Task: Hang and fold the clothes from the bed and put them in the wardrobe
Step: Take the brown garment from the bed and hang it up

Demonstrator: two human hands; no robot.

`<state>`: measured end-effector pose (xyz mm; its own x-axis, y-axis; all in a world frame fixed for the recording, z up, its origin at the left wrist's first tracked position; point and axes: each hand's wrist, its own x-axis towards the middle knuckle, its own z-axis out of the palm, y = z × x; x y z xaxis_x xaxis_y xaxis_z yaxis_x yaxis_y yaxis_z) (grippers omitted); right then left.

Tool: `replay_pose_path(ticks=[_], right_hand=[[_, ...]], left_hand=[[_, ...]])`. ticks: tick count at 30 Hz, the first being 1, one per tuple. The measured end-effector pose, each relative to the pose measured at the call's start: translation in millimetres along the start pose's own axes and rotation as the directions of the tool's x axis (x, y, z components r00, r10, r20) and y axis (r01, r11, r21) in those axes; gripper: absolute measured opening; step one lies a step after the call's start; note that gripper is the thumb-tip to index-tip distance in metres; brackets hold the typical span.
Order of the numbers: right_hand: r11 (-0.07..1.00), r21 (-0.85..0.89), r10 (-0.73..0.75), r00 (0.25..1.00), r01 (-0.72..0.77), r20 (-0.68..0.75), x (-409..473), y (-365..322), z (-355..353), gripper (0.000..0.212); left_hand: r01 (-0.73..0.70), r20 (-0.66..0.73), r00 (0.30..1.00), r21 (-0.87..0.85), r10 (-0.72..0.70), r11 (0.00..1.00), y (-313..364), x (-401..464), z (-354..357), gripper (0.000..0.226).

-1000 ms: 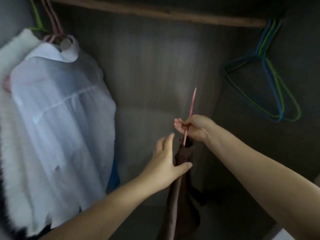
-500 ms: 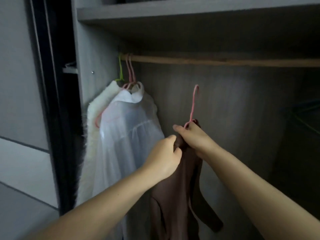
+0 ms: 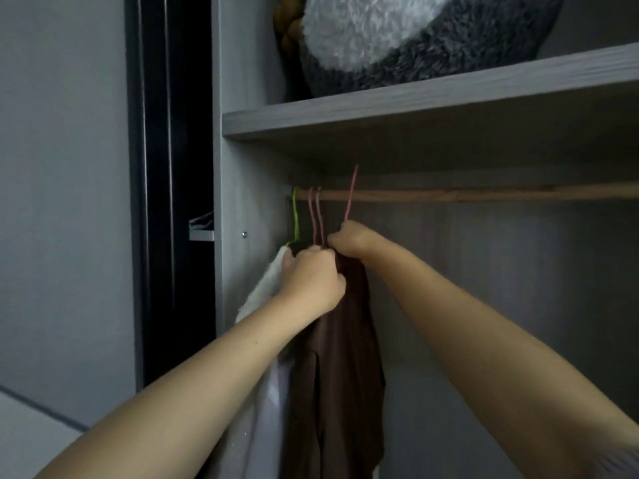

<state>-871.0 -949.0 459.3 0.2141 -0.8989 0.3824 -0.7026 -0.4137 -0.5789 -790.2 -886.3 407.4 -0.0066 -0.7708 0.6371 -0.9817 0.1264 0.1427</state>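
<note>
Brown garment [image 3: 340,357] hangs below both hands; right hand [image 3: 349,238] grips pink hanger [image 3: 351,193] neck, left hand [image 3: 313,280] clutches collar (hook above rod [image 3: 484,195]).

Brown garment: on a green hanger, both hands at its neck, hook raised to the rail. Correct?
Not quite. In the head view the hanger holding the brown garment is pink, not green. Left hand and right hand are at its neck, hook up at the rail.

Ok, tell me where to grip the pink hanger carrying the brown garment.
Grip the pink hanger at its neck, just below the hook, coming from below and the right, as the right hand does. The brown garment hides the shoulders, and the hook must stay free for the rod.
</note>
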Motion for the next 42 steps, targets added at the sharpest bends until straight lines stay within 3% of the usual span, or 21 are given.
replay_pose_path(ticks=[2, 4, 10, 13, 16, 24, 32, 37, 42], right_hand=[[0.999, -0.048, 0.022, 0.999, -0.020, 0.049, 12.6, 7.3, 25.1, 0.038], [0.997, -0.076, 0.016, 0.998, -0.011, 0.061, 21.3, 12.6, 43.5, 0.039], [0.998, 0.059, -0.027, 0.995, 0.022, 0.099, 31.0, 22.7, 49.3, 0.035], [0.990, 0.116, -0.086, 0.992, 0.076, 0.091, 14.2, 38.9, 42.0, 0.048], [0.997, 0.063, -0.042, 0.999, 0.041, 0.018, -14.3, 70.0, 23.9, 0.062], [0.955, -0.226, 0.135, 0.959, -0.193, -0.248, -139.2, 182.9, -72.5, 0.048], [0.770, -0.533, 0.256, 0.935, -0.352, -0.246, -317.6, 260.8, -110.7, 0.035], [0.721, -0.556, 0.339, 0.911, -0.412, -0.235, -418.3, 295.2, -100.3, 0.034], [0.653, -0.513, 0.454, 0.831, -0.557, -0.323, -524.1, 311.4, -80.1, 0.034]], left_hand=[[0.002, 0.090, 0.996, 0.144, -0.015, 0.990, -15.5, 2.6, 20.7, 0.051], [0.004, 0.102, 0.995, 0.176, -0.023, 0.984, -29.7, 1.8, 38.6, 0.060], [0.012, 0.046, 0.999, 0.244, -0.024, 0.970, -44.3, 4.2, 43.7, 0.065], [-0.010, 0.030, 1.000, 0.323, 0.001, 0.946, -32.8, 0.5, 40.7, 0.067], [-0.093, -0.027, 0.993, 0.394, 0.113, 0.915, -5.9, -7.4, 39.4, 0.072], [-0.356, -0.005, 0.934, 0.039, 0.356, 0.934, 111.0, -47.8, 65.1, 0.046], [-0.455, -0.036, 0.877, -0.382, 0.479, 0.804, 224.7, -150.4, 117.9, 0.038], [-0.447, 0.024, 0.835, -0.553, 0.549, 0.703, 275.8, -226.9, 143.3, 0.029], [-0.495, 0.109, 0.690, -0.651, 0.716, 0.576, 309.6, -310.9, 166.0, 0.029]])
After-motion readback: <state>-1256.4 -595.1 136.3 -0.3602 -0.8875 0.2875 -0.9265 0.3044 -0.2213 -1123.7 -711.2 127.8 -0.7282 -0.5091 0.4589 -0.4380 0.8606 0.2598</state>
